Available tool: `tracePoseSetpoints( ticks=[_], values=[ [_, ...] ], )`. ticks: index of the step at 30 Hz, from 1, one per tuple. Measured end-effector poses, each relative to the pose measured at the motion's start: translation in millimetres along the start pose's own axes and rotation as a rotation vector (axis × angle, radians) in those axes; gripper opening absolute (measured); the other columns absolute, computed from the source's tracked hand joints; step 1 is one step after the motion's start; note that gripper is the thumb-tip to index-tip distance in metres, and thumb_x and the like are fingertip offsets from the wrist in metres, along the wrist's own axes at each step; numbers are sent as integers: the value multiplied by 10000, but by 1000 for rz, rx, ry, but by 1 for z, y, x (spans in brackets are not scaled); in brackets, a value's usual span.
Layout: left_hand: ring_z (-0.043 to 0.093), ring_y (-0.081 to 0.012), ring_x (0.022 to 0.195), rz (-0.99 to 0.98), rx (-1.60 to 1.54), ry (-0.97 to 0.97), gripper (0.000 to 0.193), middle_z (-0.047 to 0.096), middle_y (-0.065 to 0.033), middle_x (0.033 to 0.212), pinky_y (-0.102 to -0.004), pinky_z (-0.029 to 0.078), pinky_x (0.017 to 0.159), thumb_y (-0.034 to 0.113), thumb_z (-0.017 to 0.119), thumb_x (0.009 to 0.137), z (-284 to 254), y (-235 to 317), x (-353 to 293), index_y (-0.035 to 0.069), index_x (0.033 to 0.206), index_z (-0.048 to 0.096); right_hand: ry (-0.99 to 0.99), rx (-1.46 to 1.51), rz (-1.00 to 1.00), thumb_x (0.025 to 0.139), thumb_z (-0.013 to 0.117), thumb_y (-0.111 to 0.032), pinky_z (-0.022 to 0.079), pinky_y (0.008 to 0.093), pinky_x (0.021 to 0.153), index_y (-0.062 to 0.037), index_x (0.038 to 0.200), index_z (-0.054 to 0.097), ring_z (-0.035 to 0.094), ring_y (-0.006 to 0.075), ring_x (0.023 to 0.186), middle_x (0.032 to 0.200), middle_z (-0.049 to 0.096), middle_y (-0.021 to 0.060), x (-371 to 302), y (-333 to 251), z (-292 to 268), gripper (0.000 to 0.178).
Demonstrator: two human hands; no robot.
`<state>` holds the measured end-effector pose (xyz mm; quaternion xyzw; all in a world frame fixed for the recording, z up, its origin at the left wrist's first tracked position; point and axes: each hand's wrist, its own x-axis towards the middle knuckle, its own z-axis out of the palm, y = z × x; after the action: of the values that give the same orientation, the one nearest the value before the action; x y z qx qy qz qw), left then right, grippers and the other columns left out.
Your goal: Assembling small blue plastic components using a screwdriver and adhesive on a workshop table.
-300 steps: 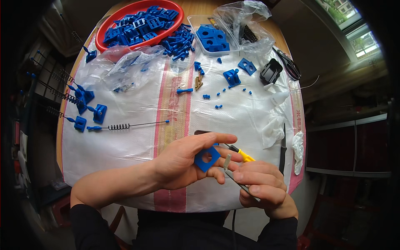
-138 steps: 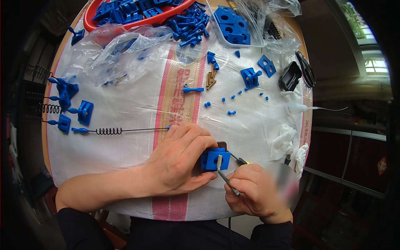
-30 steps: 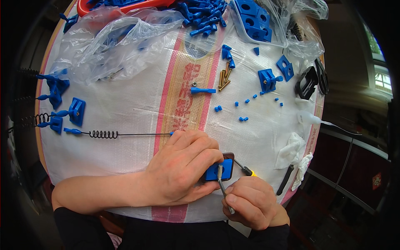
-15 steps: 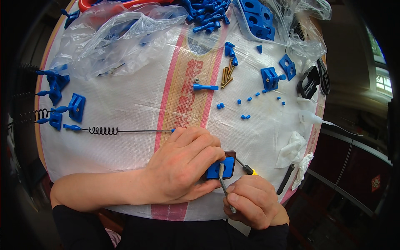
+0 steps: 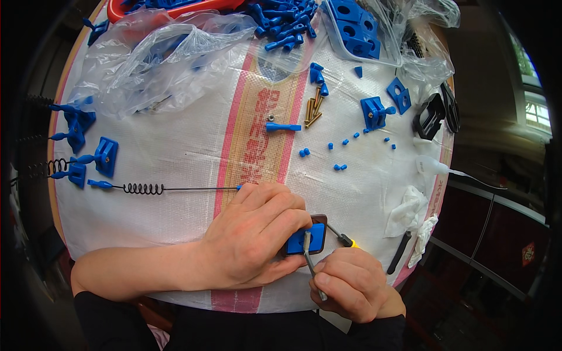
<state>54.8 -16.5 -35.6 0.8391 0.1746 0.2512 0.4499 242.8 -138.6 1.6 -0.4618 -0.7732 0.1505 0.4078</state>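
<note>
One left hand (image 5: 257,231): yours, closed around the blue plate (image 5: 317,237).
One right hand (image 5: 351,284): yours, pinching a bent metal tool (image 5: 310,262), tip over the plate.
Blue plate: on a dark round-cornered piece (image 5: 320,218), above white woven sheeting (image 5: 170,219).

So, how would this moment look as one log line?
left hand: holding blue part; right hand: holding bent metal tool, tip at part; nearby: white tissue
</note>
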Motion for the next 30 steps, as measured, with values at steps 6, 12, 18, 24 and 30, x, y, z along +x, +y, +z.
tracePoseSetpoints(
  ticks=[6,12,18,24,30],
  values=[
    [604,-324,1035,2,3,5,554,630,-110,1098,-428,450,884,122,866,622,0,0,0,57,1107,607,-42,-36,15,761,750,90,592,334,584,2,1086,605,685,238,696,933,624,109,5,-1,-1,366],
    [603,-324,1031,-1,-2,-1,549,629,-111,1095,-425,448,881,120,862,625,0,0,0,55,1107,608,-5,-14,-4,842,759,-27,612,365,647,47,1083,688,716,274,794,961,691,152,-1,0,-1,262],
    [604,-322,1027,-4,-6,2,530,626,-116,1088,-425,447,876,120,851,634,-1,2,0,50,1099,606,-5,-8,-3,837,761,-26,609,365,644,46,1081,689,716,275,790,956,691,153,-1,-1,-1,265],
    [601,-323,1014,1,-4,5,505,621,-122,1078,-430,447,868,113,832,647,0,1,1,45,1093,605,-2,-8,-3,840,759,-27,609,368,646,45,1079,688,714,276,788,953,690,156,-1,-1,-1,260],
    [599,-326,1018,22,32,3,496,617,-126,1076,-435,448,869,125,819,660,1,1,1,42,1097,601,6,-9,-10,853,751,-28,609,369,647,52,1078,689,712,279,782,958,691,159,-2,0,0,247]
  ],
)
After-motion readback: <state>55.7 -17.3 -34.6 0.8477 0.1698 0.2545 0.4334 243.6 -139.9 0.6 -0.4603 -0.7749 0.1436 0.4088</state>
